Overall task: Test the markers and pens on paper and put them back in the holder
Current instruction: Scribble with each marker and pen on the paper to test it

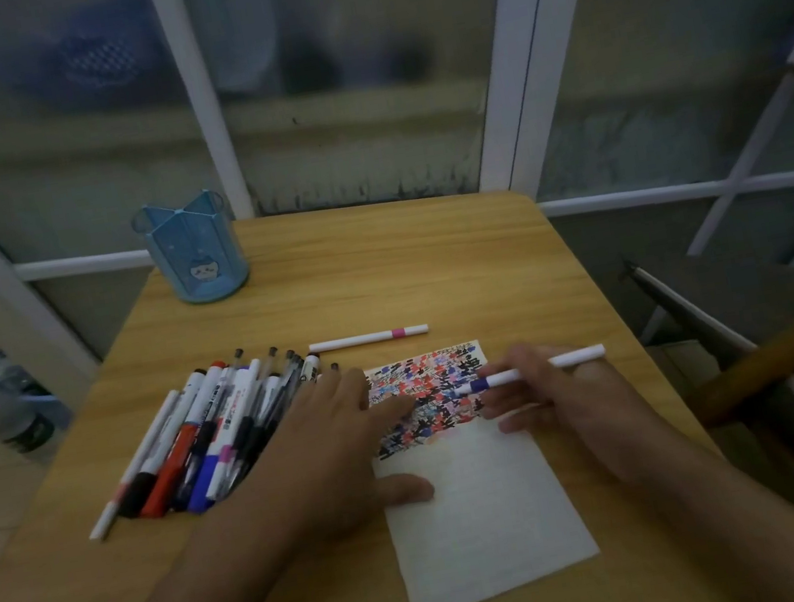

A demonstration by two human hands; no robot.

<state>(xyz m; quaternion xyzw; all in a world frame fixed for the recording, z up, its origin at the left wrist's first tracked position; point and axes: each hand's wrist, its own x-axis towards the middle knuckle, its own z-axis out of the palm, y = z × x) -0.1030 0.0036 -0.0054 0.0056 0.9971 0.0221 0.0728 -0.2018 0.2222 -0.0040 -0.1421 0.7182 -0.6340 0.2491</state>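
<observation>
While left hand [337, 430] lies flat on paper [480, 511], right hand [555, 395] grip pinches marker [531, 370].

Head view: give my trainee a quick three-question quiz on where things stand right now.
1. True or false: the blue holder has pens standing in it.
2. Which hand grips the white marker with the blue band?
3. The left hand presses on: A) the paper B) the holder C) the pink-banded marker

Key: 1 false, it looks empty; 2 the right hand; 3 A.
</observation>
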